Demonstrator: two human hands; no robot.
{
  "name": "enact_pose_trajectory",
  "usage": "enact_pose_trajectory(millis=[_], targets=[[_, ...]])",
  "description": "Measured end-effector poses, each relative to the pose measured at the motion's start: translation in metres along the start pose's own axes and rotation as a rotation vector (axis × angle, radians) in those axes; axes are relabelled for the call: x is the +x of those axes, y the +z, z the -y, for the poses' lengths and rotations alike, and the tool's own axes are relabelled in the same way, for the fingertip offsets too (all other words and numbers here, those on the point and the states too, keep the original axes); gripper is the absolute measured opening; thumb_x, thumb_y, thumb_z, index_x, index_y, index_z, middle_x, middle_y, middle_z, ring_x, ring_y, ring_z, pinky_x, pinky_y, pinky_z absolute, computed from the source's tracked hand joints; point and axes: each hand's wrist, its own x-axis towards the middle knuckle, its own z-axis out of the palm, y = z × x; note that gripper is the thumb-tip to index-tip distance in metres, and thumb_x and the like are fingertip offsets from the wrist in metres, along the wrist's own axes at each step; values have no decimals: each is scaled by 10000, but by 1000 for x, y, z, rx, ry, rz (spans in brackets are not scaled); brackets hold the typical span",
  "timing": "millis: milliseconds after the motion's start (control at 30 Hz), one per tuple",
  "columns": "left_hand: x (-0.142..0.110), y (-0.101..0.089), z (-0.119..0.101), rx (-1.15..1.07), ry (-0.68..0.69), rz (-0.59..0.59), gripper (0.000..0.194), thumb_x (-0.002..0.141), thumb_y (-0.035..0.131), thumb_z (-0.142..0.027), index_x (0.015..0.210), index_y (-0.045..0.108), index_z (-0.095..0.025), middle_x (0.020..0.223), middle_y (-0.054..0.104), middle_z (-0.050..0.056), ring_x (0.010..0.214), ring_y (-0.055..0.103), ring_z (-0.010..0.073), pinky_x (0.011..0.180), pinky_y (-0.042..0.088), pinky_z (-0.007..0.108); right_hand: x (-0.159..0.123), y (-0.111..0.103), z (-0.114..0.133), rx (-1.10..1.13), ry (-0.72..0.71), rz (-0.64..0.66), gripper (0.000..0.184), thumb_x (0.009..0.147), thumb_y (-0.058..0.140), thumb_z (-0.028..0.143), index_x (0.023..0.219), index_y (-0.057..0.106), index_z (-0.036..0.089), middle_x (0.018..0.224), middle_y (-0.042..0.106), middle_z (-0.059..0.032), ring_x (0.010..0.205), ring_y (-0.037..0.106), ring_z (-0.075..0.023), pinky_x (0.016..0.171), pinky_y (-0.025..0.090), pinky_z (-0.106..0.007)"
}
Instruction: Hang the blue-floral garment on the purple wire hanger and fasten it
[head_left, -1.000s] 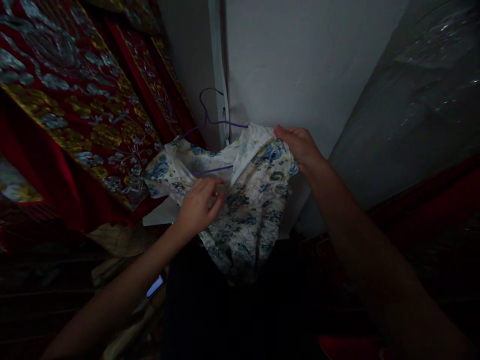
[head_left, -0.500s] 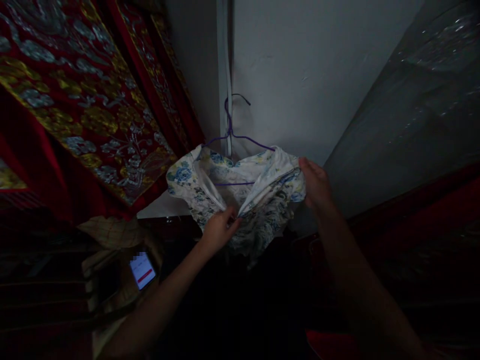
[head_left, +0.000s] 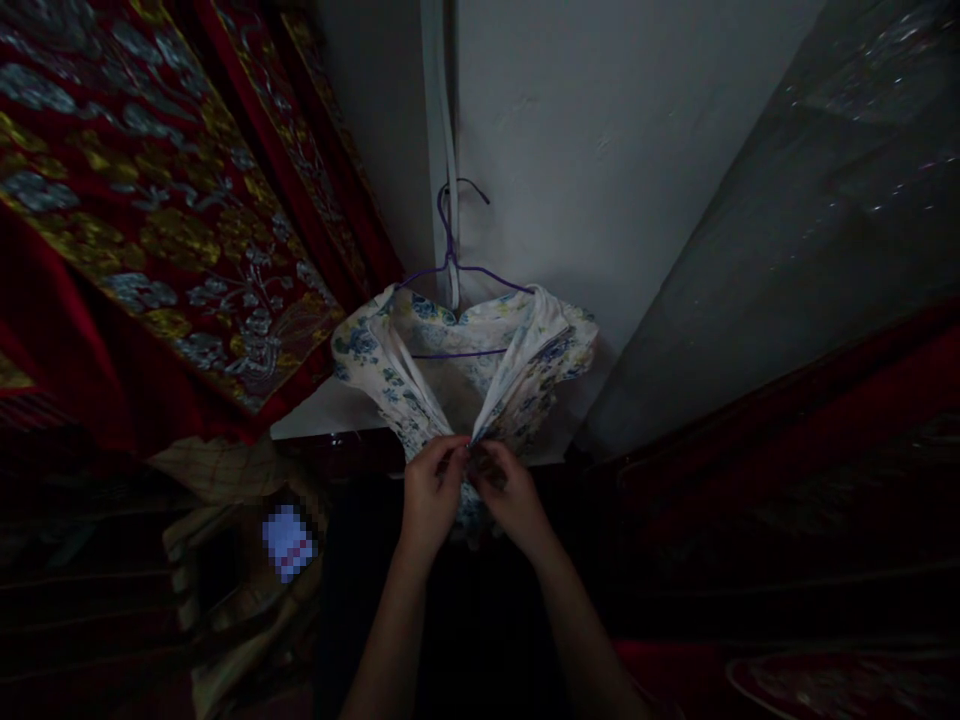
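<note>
A white shirt with blue flowers (head_left: 382,375) hangs on a thin purple wire hanger (head_left: 480,268), its neckline spread into a V. At the bottom of that V my left hand (head_left: 433,490) pinches the left front edge. My right hand (head_left: 510,490) grips the right front edge close beside it, so the fingertips of both hands nearly meet. Whatever small fastening lies between the fingers is hidden. Below the hands, the shirt's lower part is mostly covered and dark.
Red cloth with gold and silver embroidery (head_left: 172,220) hangs at left. Behind the hanger is a pale wall (head_left: 600,150); shiny clear plastic sheeting (head_left: 847,200) covers the right side. A lit phone (head_left: 289,543) lies on a wooden seat (head_left: 184,540) at lower left.
My right hand has left the shirt's right shoulder and come down to the bottom of the neckline, beside my left hand. The left hand stays there, still pinching the front edge.
</note>
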Motion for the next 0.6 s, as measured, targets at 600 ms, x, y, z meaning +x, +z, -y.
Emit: enact_pose_trajectory(millis=[600], targets=[[29,16,-39,-680,-301,-47,502,668,834,-241,881,379,-237,702,743,-5,569,725,165,443,428,140,15,8,-6,-14,-71,-116,212,876,621,403,827,626,197,738,651,-24,679,597,-170,639,462,-263]])
